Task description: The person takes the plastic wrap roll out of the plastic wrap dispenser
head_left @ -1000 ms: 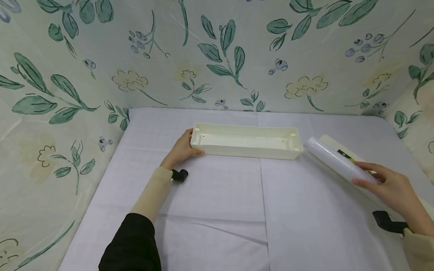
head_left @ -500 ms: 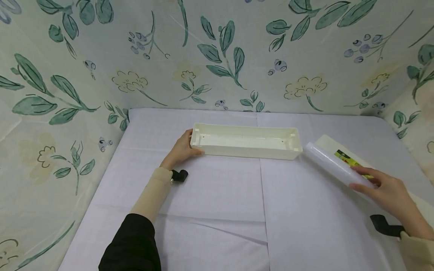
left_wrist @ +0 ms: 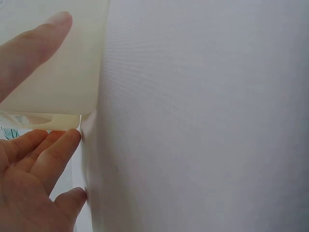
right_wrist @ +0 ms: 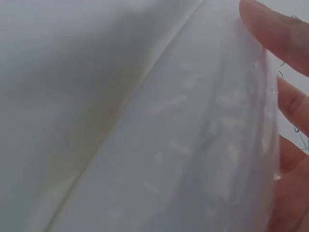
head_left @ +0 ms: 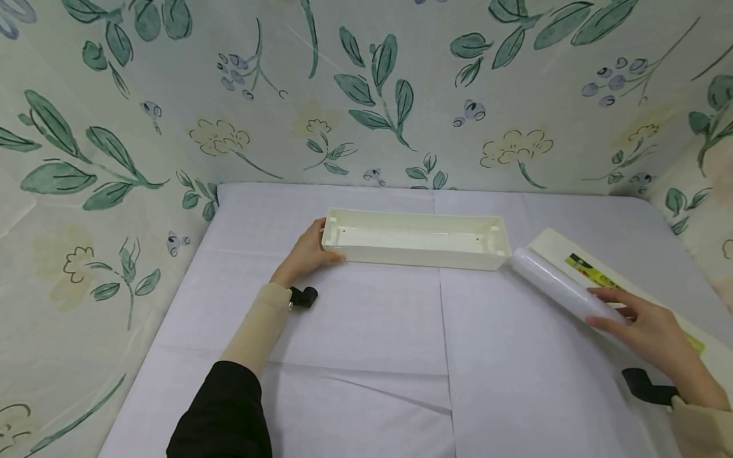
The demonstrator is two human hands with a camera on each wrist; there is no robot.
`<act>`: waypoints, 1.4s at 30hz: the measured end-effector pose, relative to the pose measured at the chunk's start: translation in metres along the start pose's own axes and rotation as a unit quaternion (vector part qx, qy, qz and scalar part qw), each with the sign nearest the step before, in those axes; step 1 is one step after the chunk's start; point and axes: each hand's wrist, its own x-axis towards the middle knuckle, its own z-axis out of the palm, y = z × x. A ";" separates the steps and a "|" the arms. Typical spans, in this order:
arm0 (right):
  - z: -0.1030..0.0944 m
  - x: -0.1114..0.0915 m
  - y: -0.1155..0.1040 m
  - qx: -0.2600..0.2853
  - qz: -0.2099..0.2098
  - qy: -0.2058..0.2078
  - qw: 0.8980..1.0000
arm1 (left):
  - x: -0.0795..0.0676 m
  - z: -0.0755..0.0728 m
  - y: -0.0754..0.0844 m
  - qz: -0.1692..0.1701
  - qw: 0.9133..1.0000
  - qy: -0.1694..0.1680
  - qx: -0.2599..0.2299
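Observation:
A long cream plastic box [head_left: 418,238], its top uncovered, lies on the white cloth. My left hand [head_left: 306,251] grips its left end, thumb along the front wall and fingers round the short end. In the left wrist view, the thumb [left_wrist: 36,50] lies against the box wall [left_wrist: 63,77]. Over on the right, my right hand [head_left: 647,327] holds a roll of clear plastic film [head_left: 561,286] near its lower right end, between thumb and fingers. The far end of the roll comes close to the box's right corner. In the right wrist view, the film roll [right_wrist: 193,145] looks shiny.
Beyond the roll lies a long cream lid-like piece [head_left: 552,242] with a black, yellow and green label [head_left: 592,270], partly hidden by my right hand. Creased white cloth [head_left: 366,356] covers the table. A leaf-and-flower patterned fabric [head_left: 275,95] hangs behind and at the sides.
My right hand and the film roll have shifted slightly left and down, showing more of the cream piece and its label. The left hand and box stay put.

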 end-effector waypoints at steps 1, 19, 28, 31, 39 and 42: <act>0.000 0.000 0.000 0.000 0.000 0.000 1.000 | 0.000 0.000 0.000 0.001 1.000 0.000 -0.001; 0.003 -0.003 0.001 -0.006 0.008 -0.016 1.000 | -0.001 -0.001 0.001 -0.001 1.000 0.000 -0.010; 0.008 -0.004 0.003 -0.004 0.000 -0.011 1.000 | -0.001 0.000 0.002 -0.003 1.000 -0.001 -0.021; 0.010 -0.004 0.004 -0.002 -0.003 -0.009 1.000 | -0.001 -0.001 0.001 -0.003 1.000 0.000 -0.019; 0.012 -0.006 0.004 0.000 -0.023 -0.003 1.000 | -0.002 0.000 0.002 -0.003 1.000 0.001 -0.014; 0.013 -0.007 0.004 -0.002 -0.031 0.001 1.000 | -0.002 0.000 0.002 -0.004 1.000 0.002 -0.013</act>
